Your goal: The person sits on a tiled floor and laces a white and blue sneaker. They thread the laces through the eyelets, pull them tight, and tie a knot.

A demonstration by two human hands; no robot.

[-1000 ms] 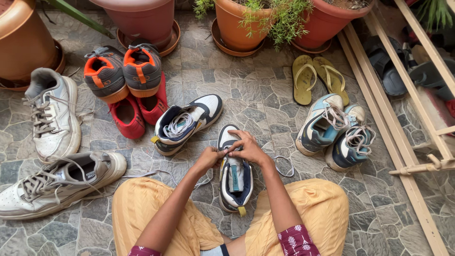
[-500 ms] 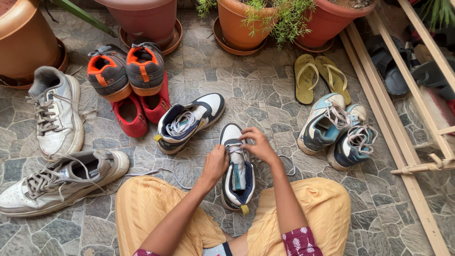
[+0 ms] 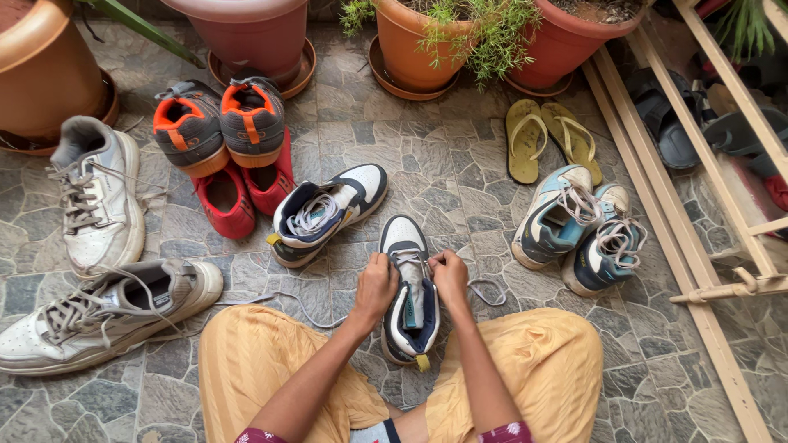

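Yellow flip-flops (image 3: pixel 548 138), red shoes (image 3: pixel 242 188), white sneakers (image 3: pixel 97 194) & terracotta pots (image 3: pixel 417 47) nearby.

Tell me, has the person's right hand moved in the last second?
Yes. The right hand has slid back from the toe of the navy-and-white shoe toward the person, now beside its tongue.

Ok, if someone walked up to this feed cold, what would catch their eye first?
Probably both hands, left hand and right hand, gripping the laces of a navy and white sneaker that stands on the stone floor between the person's yellow-clad knees. Next, the ring of footwear around it: its mate lying on its side just beyond, red shoes to the left, yellow flip-flops near the terracotta pots.
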